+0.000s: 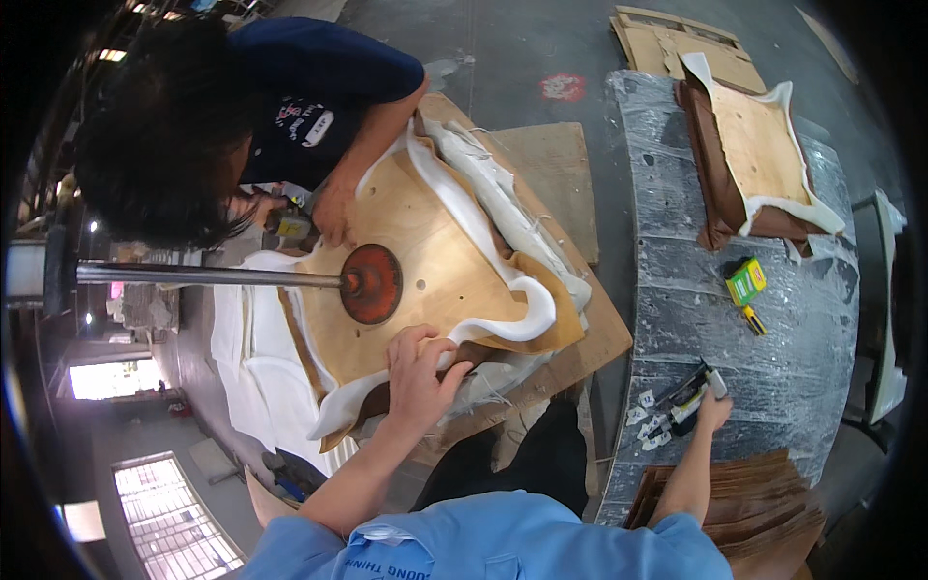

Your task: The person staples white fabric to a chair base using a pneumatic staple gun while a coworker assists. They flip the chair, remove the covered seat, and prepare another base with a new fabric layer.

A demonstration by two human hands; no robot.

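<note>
The left hand (418, 382), fingers loosely spread, rests on white foam (503, 331) along the near edge of the plywood panel (445, 246), which lies beneath a red press disc (372, 284). Farther right, the right hand (713, 413) grips a staple gun (686, 401) at the plastic-covered table (764, 387).

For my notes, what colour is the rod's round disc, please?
The round disc is orange-red, best seen in the head view.

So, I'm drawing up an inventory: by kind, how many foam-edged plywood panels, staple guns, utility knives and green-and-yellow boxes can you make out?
Foam-edged plywood panels: 2
Staple guns: 2
Utility knife: 1
Green-and-yellow box: 1
Total: 6
</note>
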